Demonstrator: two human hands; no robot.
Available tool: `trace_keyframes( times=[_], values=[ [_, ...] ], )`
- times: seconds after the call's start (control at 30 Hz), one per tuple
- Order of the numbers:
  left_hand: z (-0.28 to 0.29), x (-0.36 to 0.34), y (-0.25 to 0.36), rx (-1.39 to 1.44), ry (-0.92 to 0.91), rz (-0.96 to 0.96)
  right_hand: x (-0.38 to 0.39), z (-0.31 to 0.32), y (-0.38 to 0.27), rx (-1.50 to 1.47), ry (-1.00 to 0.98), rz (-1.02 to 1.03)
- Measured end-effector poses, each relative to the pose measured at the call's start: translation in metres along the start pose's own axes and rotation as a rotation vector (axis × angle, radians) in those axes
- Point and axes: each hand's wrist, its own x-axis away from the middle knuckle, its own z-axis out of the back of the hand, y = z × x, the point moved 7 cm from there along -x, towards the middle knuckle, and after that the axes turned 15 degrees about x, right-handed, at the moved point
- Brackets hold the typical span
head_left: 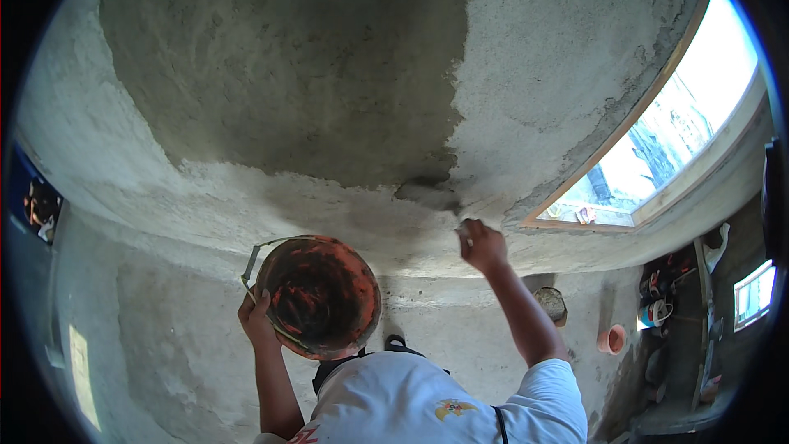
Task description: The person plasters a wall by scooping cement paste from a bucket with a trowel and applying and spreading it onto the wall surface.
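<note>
My left hand (258,319) is closed on the rim of an orange bucket (362,263) at its left side. The bucket tilts so that its dark, smeared inside shows; a wire handle (250,267) stands up at its left edge. My right hand (482,245) is closed round the handle of a trowel, whose dark blade (429,194) looks blurred against the wall. The blade lies at the lower right corner of a darker, damp-looking plaster patch (304,66). Paler, rough wall (534,74) surrounds that patch on its left, right and lower sides.
At the right, a wood-framed window opening (657,140) lets in bright light. Below me on the floor stand a round container (551,304) and a small orange pot (611,339). Farther right are a bucket (655,313) and assorted clutter. A person (41,207) shows at the far left.
</note>
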Motion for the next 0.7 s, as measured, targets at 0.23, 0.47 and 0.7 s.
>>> trace_keyframes(
  times=[0.23, 0.47, 0.7],
  values=[
    [0.0, 0.02, 0.002, -0.017, 0.079, -0.037, -0.017, -0.011, -0.023, 0.209, 0.022, -0.003],
    [0.017, 0.024, 0.005, -0.007, 0.049, -0.088, -0.005, 0.035, -0.003, -0.033, 0.156, -0.223],
    [0.021, 0.016, 0.009, -0.033, 0.018, -0.086, -0.005, -0.022, -0.054, 0.03, 0.041, -0.118]
  ],
)
